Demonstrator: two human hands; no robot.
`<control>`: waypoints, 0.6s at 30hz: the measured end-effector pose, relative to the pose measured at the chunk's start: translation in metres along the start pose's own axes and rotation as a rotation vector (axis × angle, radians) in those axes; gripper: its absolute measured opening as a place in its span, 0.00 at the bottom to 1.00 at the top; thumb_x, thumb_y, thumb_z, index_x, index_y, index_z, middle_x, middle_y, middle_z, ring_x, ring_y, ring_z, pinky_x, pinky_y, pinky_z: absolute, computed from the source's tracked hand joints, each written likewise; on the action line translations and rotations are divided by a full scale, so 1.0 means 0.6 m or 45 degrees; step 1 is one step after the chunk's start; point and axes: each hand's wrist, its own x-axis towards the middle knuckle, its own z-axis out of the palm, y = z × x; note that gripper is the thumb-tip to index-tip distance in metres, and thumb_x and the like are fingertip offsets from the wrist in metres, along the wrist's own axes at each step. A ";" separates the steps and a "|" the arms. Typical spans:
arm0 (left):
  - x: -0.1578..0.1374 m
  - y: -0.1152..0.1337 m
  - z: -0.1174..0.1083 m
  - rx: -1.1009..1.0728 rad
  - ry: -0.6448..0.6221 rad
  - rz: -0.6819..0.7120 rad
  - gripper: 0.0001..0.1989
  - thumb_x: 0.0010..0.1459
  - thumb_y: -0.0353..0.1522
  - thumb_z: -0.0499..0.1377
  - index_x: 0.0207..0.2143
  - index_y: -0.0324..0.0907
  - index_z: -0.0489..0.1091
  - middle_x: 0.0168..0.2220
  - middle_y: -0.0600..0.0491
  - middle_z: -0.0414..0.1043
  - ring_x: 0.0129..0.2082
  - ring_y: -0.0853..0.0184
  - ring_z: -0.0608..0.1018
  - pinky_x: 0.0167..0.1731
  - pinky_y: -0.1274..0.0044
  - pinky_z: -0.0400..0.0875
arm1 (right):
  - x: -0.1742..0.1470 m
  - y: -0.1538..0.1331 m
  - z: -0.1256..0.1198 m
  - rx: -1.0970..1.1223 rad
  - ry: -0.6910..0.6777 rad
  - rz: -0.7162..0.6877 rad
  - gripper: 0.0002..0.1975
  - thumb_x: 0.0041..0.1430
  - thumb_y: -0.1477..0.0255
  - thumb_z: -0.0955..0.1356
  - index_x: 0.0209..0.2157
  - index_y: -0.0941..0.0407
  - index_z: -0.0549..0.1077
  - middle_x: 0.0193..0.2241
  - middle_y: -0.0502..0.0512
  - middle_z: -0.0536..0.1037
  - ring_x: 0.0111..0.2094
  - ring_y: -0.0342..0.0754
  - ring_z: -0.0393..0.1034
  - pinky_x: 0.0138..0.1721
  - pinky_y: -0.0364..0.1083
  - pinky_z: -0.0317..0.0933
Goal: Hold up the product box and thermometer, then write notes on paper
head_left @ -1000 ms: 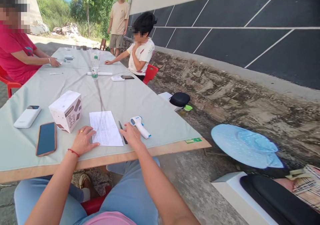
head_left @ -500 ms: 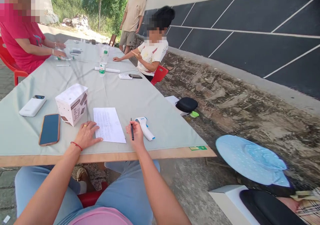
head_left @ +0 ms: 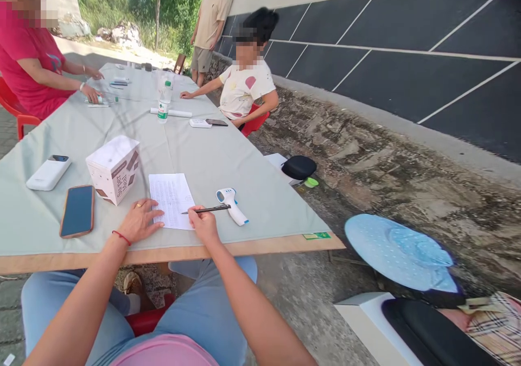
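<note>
A sheet of paper (head_left: 171,195) covered in small writing lies on the cloth-covered table (head_left: 268,214) before me. My left hand (head_left: 140,218) rests flat with fingers spread, its fingertips on the paper's left edge. In my right hand (head_left: 204,226) a black pen (head_left: 214,208) is gripped, its tip over the right part of the sheet; whether it touches cannot be told. Just right of that hand lies a white and blue infrared thermometer (head_left: 233,206). Left of my left hand are a white box with brown print (head_left: 114,168) and a phone in a brown case (head_left: 77,211).
A white power bank (head_left: 49,171) lies at the left. Farther up stand a water bottle (head_left: 163,105) and a paper roll (head_left: 179,113). A person in pink (head_left: 36,56) sits at left, another (head_left: 246,89) at right; a third stands behind. A blue hat (head_left: 394,252) is off the table's right.
My right hand has moved left onto the paper, and the pen has swung from upright to nearly level. The person at right has lowered one arm. My left hand stays put.
</note>
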 end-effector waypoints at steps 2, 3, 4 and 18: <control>0.000 0.000 0.000 0.019 -0.015 0.001 0.18 0.62 0.45 0.53 0.47 0.49 0.74 0.53 0.45 0.68 0.55 0.54 0.67 0.53 0.60 0.60 | 0.001 0.001 0.002 -0.002 -0.020 -0.024 0.12 0.47 0.59 0.67 0.26 0.55 0.69 0.15 0.44 0.67 0.17 0.42 0.59 0.21 0.42 0.54; -0.001 0.000 -0.001 0.028 -0.022 0.002 0.18 0.62 0.45 0.53 0.47 0.48 0.74 0.53 0.45 0.68 0.55 0.54 0.67 0.54 0.60 0.60 | 0.001 0.002 0.003 -0.003 -0.011 -0.041 0.12 0.46 0.60 0.67 0.26 0.55 0.68 0.16 0.44 0.68 0.18 0.41 0.59 0.22 0.42 0.54; -0.001 0.001 -0.001 0.036 -0.027 0.003 0.18 0.62 0.44 0.53 0.47 0.48 0.74 0.53 0.45 0.68 0.55 0.54 0.67 0.54 0.60 0.60 | 0.001 0.003 0.004 -0.007 0.010 -0.054 0.11 0.44 0.61 0.68 0.26 0.55 0.69 0.17 0.45 0.68 0.18 0.41 0.60 0.22 0.42 0.55; -0.001 0.002 -0.003 0.096 -0.061 0.014 0.16 0.63 0.40 0.53 0.49 0.47 0.73 0.54 0.45 0.67 0.55 0.54 0.66 0.53 0.59 0.61 | -0.001 -0.004 0.008 -0.209 -0.002 -0.120 0.10 0.43 0.62 0.66 0.23 0.54 0.69 0.17 0.48 0.70 0.21 0.44 0.61 0.23 0.43 0.56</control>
